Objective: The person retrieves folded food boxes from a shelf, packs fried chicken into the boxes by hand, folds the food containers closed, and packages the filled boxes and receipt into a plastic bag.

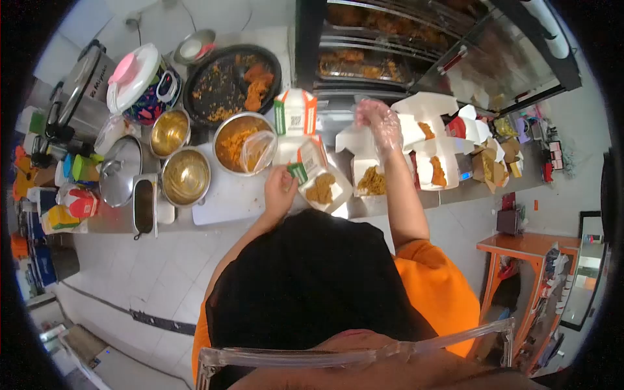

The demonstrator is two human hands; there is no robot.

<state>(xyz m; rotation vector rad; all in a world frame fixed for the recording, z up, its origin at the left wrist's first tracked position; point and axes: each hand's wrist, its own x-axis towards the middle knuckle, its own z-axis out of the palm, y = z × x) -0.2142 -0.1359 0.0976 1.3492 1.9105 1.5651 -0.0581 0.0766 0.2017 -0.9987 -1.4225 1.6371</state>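
My bare left hand (281, 190) pinches the side of an open takeaway box (340, 203) with a green and orange printed flap. Brown fried food (320, 188) lies inside that box. My right hand (378, 123), in a clear plastic glove, is raised over the counter beyond the boxes, near the glass cabinet; its fingers are blurred under the glove. Below its forearm stands another open box with fried pieces (372, 182). To the right, more open boxes hold orange-brown pieces (439, 171). An upright printed carton (295, 114) stands behind my left hand.
Left on the counter are a steel bowl of orange food (244, 144) with a clear scoop-like container, a black round pan (232, 84), steel bowls (186, 177) and a patterned pot (144, 88). A glass cabinet (364, 65) holds trays of fried food. An orange table (530, 244) stands right.
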